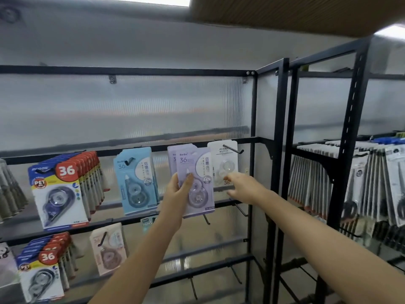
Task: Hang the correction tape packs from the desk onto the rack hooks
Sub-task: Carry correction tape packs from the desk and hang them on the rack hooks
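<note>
My left hand [178,189] grips a purple correction tape pack [198,183] by its lower left edge, thumb across the front, holding it up before the rack. More purple packs [173,155] show just behind it. My right hand [240,185] reaches to a white correction tape pack [223,159] that hangs on a black hook [233,149]; its fingertips touch the pack's lower part. A blue pack [134,181] hangs to the left on its own hook.
Red-and-blue "36" packs [61,187] fill hooks at left, with more [41,266] below. A beige pack [108,246] hangs lower. Bare hooks [241,208] jut out under the white pack. A second black rack [350,178] of hanging packs stands right.
</note>
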{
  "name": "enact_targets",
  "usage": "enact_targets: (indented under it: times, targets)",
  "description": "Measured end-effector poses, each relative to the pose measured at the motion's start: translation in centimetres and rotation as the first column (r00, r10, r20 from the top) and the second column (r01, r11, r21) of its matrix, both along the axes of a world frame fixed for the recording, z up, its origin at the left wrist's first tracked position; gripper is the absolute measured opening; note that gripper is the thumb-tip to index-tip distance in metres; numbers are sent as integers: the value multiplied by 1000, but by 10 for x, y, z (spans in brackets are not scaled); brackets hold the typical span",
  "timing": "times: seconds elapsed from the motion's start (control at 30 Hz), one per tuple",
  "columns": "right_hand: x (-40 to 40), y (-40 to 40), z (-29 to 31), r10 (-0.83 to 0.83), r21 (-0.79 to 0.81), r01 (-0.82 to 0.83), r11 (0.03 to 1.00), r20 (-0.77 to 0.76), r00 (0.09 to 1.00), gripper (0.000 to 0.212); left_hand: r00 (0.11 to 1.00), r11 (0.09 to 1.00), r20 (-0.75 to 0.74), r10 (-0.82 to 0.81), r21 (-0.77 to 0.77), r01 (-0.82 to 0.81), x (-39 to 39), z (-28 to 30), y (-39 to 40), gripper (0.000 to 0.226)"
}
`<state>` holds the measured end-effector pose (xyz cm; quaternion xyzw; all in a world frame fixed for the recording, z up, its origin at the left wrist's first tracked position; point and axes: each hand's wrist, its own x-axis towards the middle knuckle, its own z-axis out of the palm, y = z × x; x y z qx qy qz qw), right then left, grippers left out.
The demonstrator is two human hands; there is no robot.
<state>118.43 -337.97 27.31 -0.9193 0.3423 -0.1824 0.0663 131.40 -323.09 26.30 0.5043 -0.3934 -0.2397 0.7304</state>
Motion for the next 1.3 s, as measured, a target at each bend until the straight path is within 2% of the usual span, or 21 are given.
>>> enact_targets:
  times: [0.2,0.43,0.63,0.9,1.13,1.3]
  targets:
    - [6,-4,-1,12,-37,-15,999,-71,997,48,997,997,33,73,-13,-73,-6,-13,-4,14]
    - [5,-12,-6,24,-92,-33,995,-99,995,48,985,979,7,171,-112,-169,-7,-10,1,11]
    - [7,-13,-10,37,-122,-54,991,-138,990,42,976,974,74,204,-117,-195,-7,-9,-3,11]
    - [3,-15,-15,53,-114,-76,991,-193,980,40,981,981,-14,192,-20,-193,-1,-14,-13,12]
    - [0,-11,-17,41,-97,-64,993,-221,974,39,935,929,129,331,132,-347,28,-5,-35,26]
    - [3,-5,-24,56,-85,-83,993,-286,957,42,861,829,287,421,263,-493,42,-8,-45,43]
